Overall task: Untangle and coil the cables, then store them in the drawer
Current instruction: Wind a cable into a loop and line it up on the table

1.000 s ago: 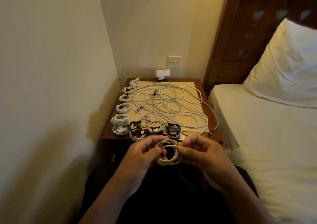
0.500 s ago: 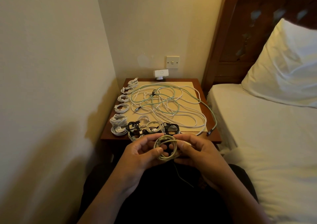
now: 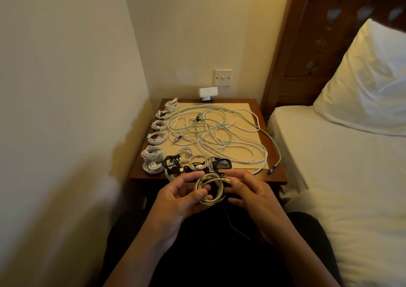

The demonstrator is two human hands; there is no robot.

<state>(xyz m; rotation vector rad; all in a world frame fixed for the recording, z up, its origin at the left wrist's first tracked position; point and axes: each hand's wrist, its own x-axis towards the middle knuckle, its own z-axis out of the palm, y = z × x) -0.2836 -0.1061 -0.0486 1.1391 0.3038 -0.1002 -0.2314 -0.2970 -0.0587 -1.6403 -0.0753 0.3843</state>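
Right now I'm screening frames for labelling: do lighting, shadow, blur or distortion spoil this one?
Head view: dim, warm light; a shadow darkens the wall left of the nightstand; wide-angle distortion bends the headboard; the coiled cable between left hand and right hand reads clearly; the lap is near black.

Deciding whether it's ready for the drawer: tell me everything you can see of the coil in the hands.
The coil is a beige, rubbery-looking cable wound into several round loops; no tie shows. It is held in the air just before the table's near edge, its opening facing the camera. The left hand pinches its left side between thumb and fingers. The right hand holds the pale plug end at its upper right.
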